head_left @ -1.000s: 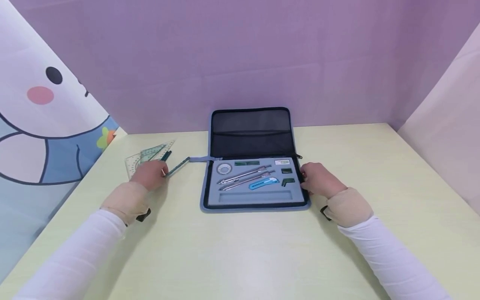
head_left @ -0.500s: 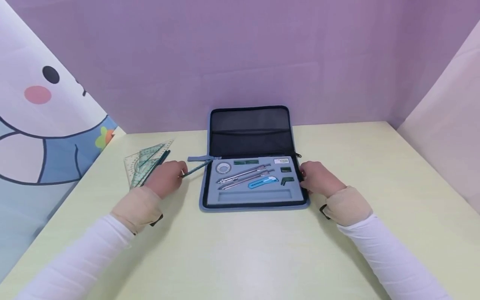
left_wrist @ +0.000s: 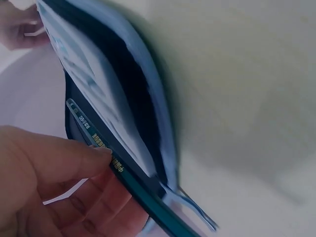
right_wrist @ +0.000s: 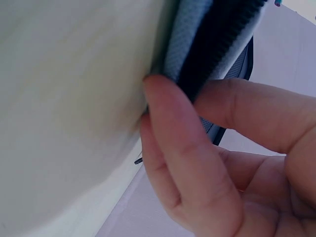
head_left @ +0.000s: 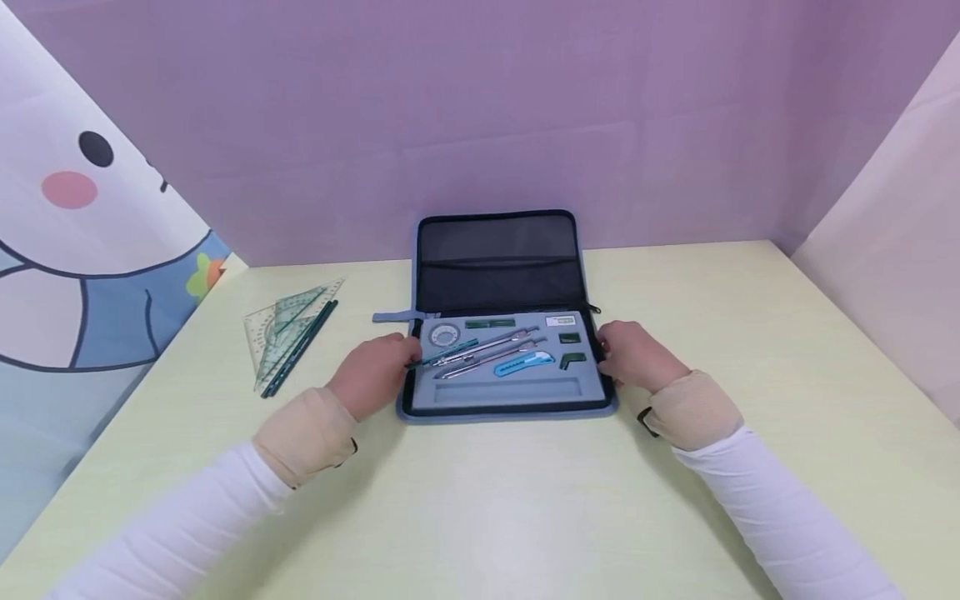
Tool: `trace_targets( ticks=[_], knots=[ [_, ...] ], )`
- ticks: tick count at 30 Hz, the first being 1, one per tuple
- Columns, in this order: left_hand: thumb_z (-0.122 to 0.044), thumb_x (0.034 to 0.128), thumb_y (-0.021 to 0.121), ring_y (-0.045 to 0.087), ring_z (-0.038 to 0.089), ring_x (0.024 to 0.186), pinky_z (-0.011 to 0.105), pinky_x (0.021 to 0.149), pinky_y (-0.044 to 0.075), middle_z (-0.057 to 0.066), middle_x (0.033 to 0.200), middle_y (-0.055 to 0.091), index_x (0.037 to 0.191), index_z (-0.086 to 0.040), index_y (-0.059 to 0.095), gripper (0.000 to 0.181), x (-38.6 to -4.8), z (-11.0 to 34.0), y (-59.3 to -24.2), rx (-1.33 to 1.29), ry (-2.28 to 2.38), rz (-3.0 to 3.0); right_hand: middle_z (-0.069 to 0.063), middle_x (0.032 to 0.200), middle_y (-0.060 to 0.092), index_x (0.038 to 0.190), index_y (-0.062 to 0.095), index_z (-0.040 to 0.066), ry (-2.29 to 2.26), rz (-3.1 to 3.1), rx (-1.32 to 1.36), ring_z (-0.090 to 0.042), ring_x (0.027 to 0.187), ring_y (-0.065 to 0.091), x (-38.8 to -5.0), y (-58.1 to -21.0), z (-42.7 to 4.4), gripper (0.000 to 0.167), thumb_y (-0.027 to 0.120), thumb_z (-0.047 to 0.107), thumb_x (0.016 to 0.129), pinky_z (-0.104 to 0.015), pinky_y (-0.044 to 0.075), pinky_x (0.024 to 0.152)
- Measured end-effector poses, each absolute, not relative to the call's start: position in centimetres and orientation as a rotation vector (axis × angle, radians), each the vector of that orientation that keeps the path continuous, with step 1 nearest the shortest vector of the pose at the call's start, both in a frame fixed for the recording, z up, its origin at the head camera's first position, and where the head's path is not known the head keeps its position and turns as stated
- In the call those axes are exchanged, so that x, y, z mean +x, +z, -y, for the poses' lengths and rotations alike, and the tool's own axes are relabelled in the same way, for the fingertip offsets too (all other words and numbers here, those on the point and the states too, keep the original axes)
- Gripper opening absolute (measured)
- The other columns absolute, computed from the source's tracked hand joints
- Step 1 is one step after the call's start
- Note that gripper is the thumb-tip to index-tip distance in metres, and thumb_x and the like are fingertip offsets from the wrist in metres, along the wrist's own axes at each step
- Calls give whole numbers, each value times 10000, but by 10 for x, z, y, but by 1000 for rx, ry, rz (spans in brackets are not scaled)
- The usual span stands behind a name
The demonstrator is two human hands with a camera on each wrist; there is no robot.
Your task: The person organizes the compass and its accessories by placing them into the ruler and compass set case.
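The pencil is green, the case blue.

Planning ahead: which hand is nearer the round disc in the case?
Left. The left hand, pinching a pencil, is left of the disc; the right hand grips the case at its right edge, farther away.

Cloth-screened workspace, wider room unclear: pale tabletop walled in by creased purple cloth on the far side, cartoon-print cloth on the left and pale pinkish sheet on the right.
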State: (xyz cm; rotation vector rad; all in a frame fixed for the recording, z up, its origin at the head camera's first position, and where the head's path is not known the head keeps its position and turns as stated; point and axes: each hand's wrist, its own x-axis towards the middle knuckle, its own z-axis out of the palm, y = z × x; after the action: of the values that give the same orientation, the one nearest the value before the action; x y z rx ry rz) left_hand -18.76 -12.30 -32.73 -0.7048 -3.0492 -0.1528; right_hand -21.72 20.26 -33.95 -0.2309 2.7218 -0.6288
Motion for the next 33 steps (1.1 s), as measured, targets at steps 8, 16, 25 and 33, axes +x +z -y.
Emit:
trace_targets(
  ticks=[8,16,25,33],
  knots=[
    [70,847,570,626,239,763,358,716,530,103,891,654,976,-28,658,185,-177,103,-327,-789,-192,3017,-219,940,567,1160,499,-184,-648,-2711,-229,-220,704,629,-217,-339,-203,347,578,-57,847,-257,541,561],
    [49,854,590,623,225,784,348,740,525,82,911,665,997,-61,662,194,-173,84,-328,-870,-183,3005,-213,922,563,1150,503,-184,-673,-2703,-231,-220,700,626,-217,-339,-203,337,574,-62,843,-253,540,552],
    [69,858,579,601,196,773,312,739,517,70,946,667,1014,-73,681,234,-167,60,-321,-965,-238,3038,-234,962,578,1152,510,-184,-649,-2713,-241,-226,732,627,-217,-339,-203,341,580,-52,846,-261,543,571],
    [82,843,597,654,205,908,311,798,526,56,1005,690,1023,-76,701,261,-168,40,-326,-1097,-191,2996,-241,960,579,1140,515,-185,-643,-2718,-251,-238,746,622,-217,-338,-203,333,580,-58,839,-265,542,573]
  ],
)
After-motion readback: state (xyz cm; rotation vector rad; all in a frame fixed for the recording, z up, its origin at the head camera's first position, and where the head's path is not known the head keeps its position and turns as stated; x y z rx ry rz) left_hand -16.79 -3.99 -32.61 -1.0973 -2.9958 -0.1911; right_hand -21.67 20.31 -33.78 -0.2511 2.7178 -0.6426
